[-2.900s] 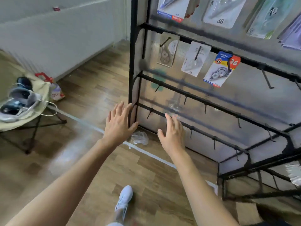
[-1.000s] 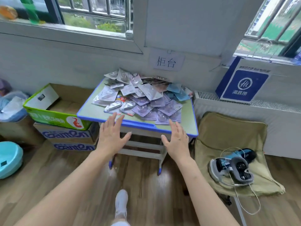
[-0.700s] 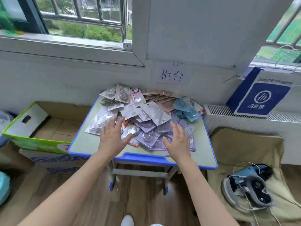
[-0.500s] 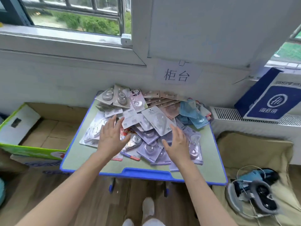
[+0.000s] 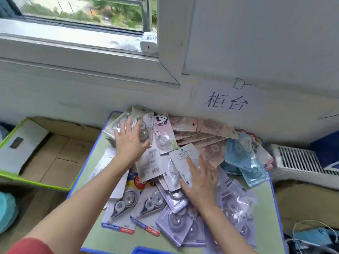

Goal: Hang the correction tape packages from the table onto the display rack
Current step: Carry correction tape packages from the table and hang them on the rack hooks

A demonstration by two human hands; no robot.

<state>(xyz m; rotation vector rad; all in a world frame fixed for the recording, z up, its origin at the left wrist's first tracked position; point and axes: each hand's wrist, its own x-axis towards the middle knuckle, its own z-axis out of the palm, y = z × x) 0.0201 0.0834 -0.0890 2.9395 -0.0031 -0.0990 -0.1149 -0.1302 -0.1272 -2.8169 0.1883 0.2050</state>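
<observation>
Pickup step, it seems: left hand (image 5: 129, 142) and right hand (image 5: 200, 182) spread flat over the packs (image 5: 245, 158) on the table (image 5: 117, 241), holding nothing. Next, pinch one pack.

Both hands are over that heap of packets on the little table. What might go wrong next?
The packages lie in a loose, overlapping heap, so pulling one may drag neighbours along. The stack under the left hand sits at the table corner and could slip towards the open box. The right hand might lift several together.
</observation>
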